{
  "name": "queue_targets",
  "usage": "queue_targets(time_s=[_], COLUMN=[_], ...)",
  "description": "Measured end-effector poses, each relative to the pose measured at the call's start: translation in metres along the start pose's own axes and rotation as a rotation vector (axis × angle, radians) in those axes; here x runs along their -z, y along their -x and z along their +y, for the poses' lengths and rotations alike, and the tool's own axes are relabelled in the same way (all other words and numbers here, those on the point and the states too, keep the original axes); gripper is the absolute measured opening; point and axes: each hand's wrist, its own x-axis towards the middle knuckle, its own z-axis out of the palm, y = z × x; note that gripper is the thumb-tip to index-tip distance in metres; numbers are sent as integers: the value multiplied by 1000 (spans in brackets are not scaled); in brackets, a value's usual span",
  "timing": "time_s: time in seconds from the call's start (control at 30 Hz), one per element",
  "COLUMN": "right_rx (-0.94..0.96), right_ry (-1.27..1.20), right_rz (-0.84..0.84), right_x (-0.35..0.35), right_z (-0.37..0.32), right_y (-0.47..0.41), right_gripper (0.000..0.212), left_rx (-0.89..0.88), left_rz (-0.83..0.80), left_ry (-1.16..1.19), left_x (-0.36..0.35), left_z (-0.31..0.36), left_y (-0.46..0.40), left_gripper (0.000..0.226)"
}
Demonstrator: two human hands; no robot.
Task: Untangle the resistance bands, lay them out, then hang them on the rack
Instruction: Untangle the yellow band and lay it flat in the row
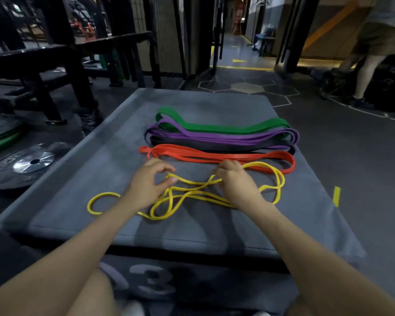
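Thin yellow rubber resistance bands [187, 197]: tangled, lying in crossed loops on the near half of the grey padded box top [78, 179]; one loop extends out to the left, another curves round to the right, close to the red bands.

Left hand [146, 181]: palm down over the left part of the tangle, forearm reaching in from the lower left. Thumb and forefinger brought close together at a raised yellow strand (contact looks like a light pinch; remaining fingers loosely curled).

Right hand [235, 181]: palm down over the right part of the tangle, forearm reaching in from the lower right. Fingers curled round a yellow strand, lifting it slightly off the pad.

Flat red rubber bands [214, 156]: laid out lengthwise just beyond the hands, straight, side by side.

Flat black rubber band [214, 144]: next row back, touching the purple rubber bands [214, 135] behind it.

Wide green rubber band [214, 127]: farthest row, laid along the purple ones.

Grey padded box: printed number "3" visible on the near face (partly hidden by the knees).

Round metal weight plate [25, 165]: flat on the dark floor, left of the box.

Black metal frame [55, 71]: standing beyond the plate at upper left.

Standing person [374, 53]: at upper right, well apart from the box.
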Motion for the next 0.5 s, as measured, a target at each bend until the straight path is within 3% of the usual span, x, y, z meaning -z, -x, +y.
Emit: queue_targets(time_s=[0.17,0.37,0.43,0.5], right_rx=[103,95,66,38], right_ry=[-68,9,36,54], right_rz=[-189,-355,-372,-379], right_x=[-20,-23,-23,-25], right_z=[-27,-36,-35,-37], right_y=[-25,-42,-42,-41], right_gripper=[49,19,15,23], left_rx=[164,252,250,246], left_rz=[72,-272,-305,-297], left_ry=[81,5,-33,-109], left_x=[8,24,27,29], left_z=[-15,-26,-26,-26], left_y=[20,44,47,47], left_gripper=[19,23,21,18])
